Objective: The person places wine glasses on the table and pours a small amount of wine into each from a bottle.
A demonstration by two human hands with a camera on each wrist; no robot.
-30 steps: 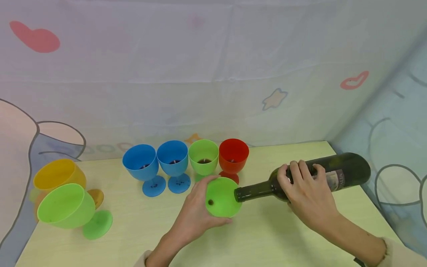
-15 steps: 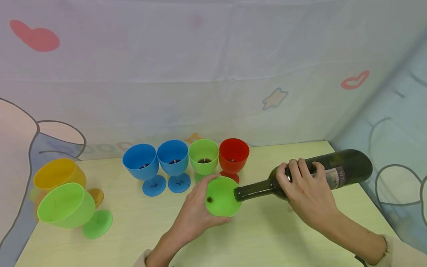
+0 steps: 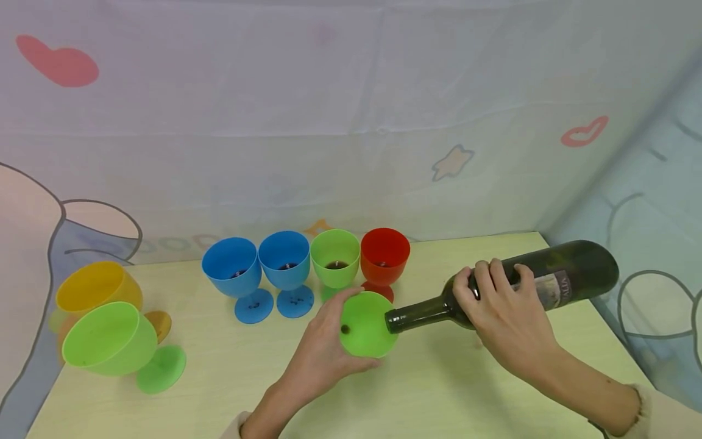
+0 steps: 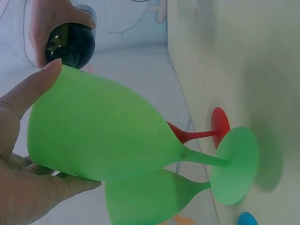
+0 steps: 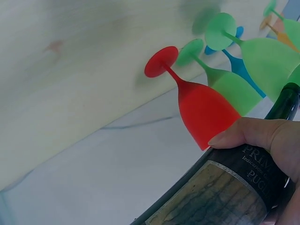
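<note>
My left hand (image 3: 318,344) grips a green goblet (image 3: 368,332) round its bowl, thumb on the near side. A small dark spot of liquid shows inside the bowl. In the left wrist view the same goblet (image 4: 101,133) has its foot close over the table. My right hand (image 3: 507,320) is wrapped around a dark green wine bottle (image 3: 584,274), tipped with its mouth at the goblet's right rim. The bottle's label (image 5: 211,197) shows in the right wrist view. No stream of liquid can be made out.
Behind stand two blue goblets (image 3: 233,263) in a row with a green goblet (image 3: 334,247) and a red goblet (image 3: 384,247), each with some dark liquid. At left are a yellow goblet (image 3: 128,292) and another green goblet (image 3: 117,353). A printed cloth (image 3: 274,152) hangs behind the table (image 3: 230,378).
The bottle's base has risen slightly, steepening its tilt, while its mouth stays at the goblet's rim. The left hand and its goblet have hardly moved.
</note>
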